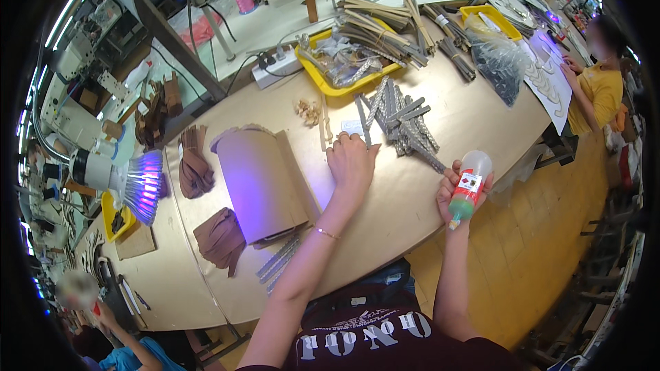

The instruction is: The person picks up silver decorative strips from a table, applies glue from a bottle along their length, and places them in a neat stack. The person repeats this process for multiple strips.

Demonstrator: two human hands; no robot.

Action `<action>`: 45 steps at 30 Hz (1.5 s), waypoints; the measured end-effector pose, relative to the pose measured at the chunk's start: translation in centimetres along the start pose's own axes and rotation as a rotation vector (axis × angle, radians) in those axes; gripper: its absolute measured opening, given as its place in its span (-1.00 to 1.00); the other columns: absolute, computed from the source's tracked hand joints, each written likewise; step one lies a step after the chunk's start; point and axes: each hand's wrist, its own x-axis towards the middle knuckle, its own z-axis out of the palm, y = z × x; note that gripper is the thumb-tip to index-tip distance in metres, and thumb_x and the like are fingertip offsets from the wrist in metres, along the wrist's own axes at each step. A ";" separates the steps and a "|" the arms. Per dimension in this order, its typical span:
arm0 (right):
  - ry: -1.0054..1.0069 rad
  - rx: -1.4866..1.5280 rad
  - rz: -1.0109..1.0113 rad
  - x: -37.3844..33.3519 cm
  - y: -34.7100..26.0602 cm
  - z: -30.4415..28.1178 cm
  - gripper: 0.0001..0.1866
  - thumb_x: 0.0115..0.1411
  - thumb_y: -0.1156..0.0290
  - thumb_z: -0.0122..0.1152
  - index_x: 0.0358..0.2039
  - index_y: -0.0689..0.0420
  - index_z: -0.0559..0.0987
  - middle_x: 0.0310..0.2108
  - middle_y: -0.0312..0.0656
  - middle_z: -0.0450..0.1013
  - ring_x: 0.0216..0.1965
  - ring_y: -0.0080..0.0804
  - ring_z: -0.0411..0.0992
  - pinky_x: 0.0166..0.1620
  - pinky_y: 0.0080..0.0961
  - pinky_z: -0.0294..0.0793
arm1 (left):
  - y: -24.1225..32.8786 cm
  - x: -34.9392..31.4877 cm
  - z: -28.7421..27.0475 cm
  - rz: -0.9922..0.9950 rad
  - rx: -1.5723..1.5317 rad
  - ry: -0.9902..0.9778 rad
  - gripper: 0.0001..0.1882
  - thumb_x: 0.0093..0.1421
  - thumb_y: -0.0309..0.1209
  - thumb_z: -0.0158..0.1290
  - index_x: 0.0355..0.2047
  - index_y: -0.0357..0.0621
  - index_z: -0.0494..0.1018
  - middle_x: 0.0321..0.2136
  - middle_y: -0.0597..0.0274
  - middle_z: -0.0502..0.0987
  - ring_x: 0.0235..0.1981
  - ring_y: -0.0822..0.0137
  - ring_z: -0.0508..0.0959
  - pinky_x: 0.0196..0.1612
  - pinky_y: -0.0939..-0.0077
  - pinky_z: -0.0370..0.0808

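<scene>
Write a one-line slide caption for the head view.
Right hand holding a bottle, left hand over the table, near grey strips.

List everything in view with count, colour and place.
bottle: one, clear and green with red-and-white label, in the right hand
grey strips: many, grey, piled beyond the hands
brown sheet stack: one, brown, centre-left
brown bundles: two, brown, left of the stack
yellow trays: three, yellow, top centre, upper right, far left
strip bundles: several, tan and grey, around the top-centre tray
plastic bag: one, clear with dark contents, upper right
power strip: one, white, beside the top-centre tray
lamp: one, white, glowing purple, left
pink spool: one, pink, top
co-workers: two, yellow and blue clothing, right and lower left
table: one, tan, under the work
left hand: one, bare, centre
right hand: one, bare, around the bottle
</scene>
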 end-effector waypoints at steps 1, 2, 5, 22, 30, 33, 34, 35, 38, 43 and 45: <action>0.002 0.006 -0.003 0.0 0.0 0.0 -0.20 0.09 -0.24 0.12 -0.08 0.36 0.38 -0.44 -0.09 0.31 -0.58 -0.49 0.12 -0.53 -0.55 0.17 | -0.1 0.4 0.4 -0.020 0.026 -0.026 -0.68 0.08 -0.21 0.20 -0.38 -0.28 0.55 -0.38 -0.01 0.54 -0.33 0.06 0.57 -0.23 0.21 0.47; -0.004 0.011 0.003 0.0 0.0 0.0 -0.20 0.09 -0.24 0.12 -0.08 0.36 0.38 -0.44 -0.09 0.31 -0.58 -0.48 0.13 -0.53 -0.54 0.18 | -0.2 0.9 0.6 -0.036 0.045 -0.036 -0.72 0.08 -0.25 0.19 -0.39 -0.26 0.55 -0.37 0.02 0.55 -0.33 0.10 0.58 -0.24 0.22 0.48; -0.022 0.022 0.010 0.0 0.0 0.0 -0.21 0.10 -0.24 0.11 -0.07 0.35 0.37 -0.42 -0.10 0.31 -0.57 -0.48 0.15 -0.52 -0.54 0.19 | -0.9 0.7 0.7 -0.071 0.053 -0.076 -0.81 0.08 -0.35 0.13 -0.44 -0.25 0.55 -0.42 0.01 0.55 -0.37 0.08 0.58 -0.29 0.21 0.49; 0.028 -0.084 -0.027 -0.2 0.3 -0.3 -0.19 0.04 -0.23 0.17 -0.07 0.34 0.37 -0.41 -0.08 0.32 -0.55 -0.45 0.17 -0.54 -0.54 0.18 | -2.1 -14.0 -6.3 -0.036 -0.200 -0.289 -0.73 0.10 -0.29 0.16 -0.26 -0.20 0.49 -0.30 0.04 0.50 -0.26 0.03 0.52 -0.21 0.20 0.44; 0.126 -0.240 -0.073 -0.4 1.0 -0.1 -0.19 0.03 -0.24 0.17 -0.08 0.33 0.38 -0.43 -0.07 0.34 -0.53 -0.42 0.23 -0.56 -0.52 0.23 | -2.0 -11.8 -3.4 0.076 -0.326 -0.132 -0.65 0.16 -0.44 0.08 -0.04 -0.20 0.41 -0.19 0.02 0.46 -0.12 0.01 0.47 -0.07 0.23 0.41; 0.105 -0.144 -0.045 -0.2 0.6 0.0 -0.21 0.04 -0.23 0.18 -0.09 0.33 0.38 -0.42 -0.08 0.34 -0.54 -0.46 0.18 -0.54 -0.55 0.21 | -2.1 -11.4 -2.1 0.140 -0.433 -0.066 -0.67 0.14 -0.53 0.05 -0.05 -0.21 0.42 -0.13 0.00 0.47 -0.13 0.01 0.48 -0.07 0.22 0.42; 0.084 -0.130 -0.039 -0.1 0.5 0.0 -0.21 0.04 -0.23 0.18 -0.08 0.33 0.38 -0.42 -0.08 0.34 -0.54 -0.47 0.17 -0.54 -0.55 0.20 | -2.1 -11.3 -1.8 0.152 -0.429 -0.072 -0.68 0.13 -0.55 0.04 -0.06 -0.21 0.43 -0.10 0.00 0.46 -0.14 0.01 0.49 -0.08 0.21 0.43; 0.062 -0.115 -0.032 -0.1 0.5 0.0 -0.21 0.04 -0.23 0.18 -0.08 0.33 0.38 -0.42 -0.09 0.34 -0.55 -0.48 0.16 -0.53 -0.56 0.19 | -2.3 -11.2 -1.6 0.168 -0.432 -0.058 -0.68 0.12 -0.57 0.04 -0.07 -0.21 0.44 -0.08 -0.01 0.46 -0.14 0.01 0.49 -0.08 0.20 0.43; 0.040 -0.110 -0.028 0.0 0.5 -0.1 -0.20 0.04 -0.23 0.19 -0.08 0.33 0.38 -0.40 -0.09 0.34 -0.54 -0.48 0.15 -0.53 -0.56 0.18 | -2.6 -11.3 -1.7 0.177 -0.453 -0.111 -0.70 0.10 -0.62 0.03 -0.12 -0.22 0.47 -0.02 -0.02 0.43 -0.18 0.02 0.50 -0.10 0.20 0.45; 0.017 -0.113 -0.008 0.0 0.5 -0.1 -0.19 0.03 -0.24 0.18 -0.07 0.33 0.38 -0.40 -0.10 0.33 -0.53 -0.48 0.16 -0.52 -0.56 0.18 | -1.9 -12.5 -2.2 0.175 -0.362 -0.113 -0.68 0.07 -0.61 0.06 -0.13 -0.20 0.50 0.00 -0.01 0.41 -0.18 0.07 0.49 -0.11 0.23 0.44; 0.007 -0.106 0.001 0.0 0.4 -0.1 -0.20 0.04 -0.24 0.18 -0.07 0.33 0.38 -0.40 -0.10 0.33 -0.54 -0.48 0.16 -0.52 -0.56 0.18 | -1.4 -13.2 -2.0 0.177 -0.310 -0.070 -0.66 0.05 -0.60 0.07 -0.10 -0.18 0.51 0.00 0.01 0.42 -0.17 0.08 0.48 -0.09 0.23 0.42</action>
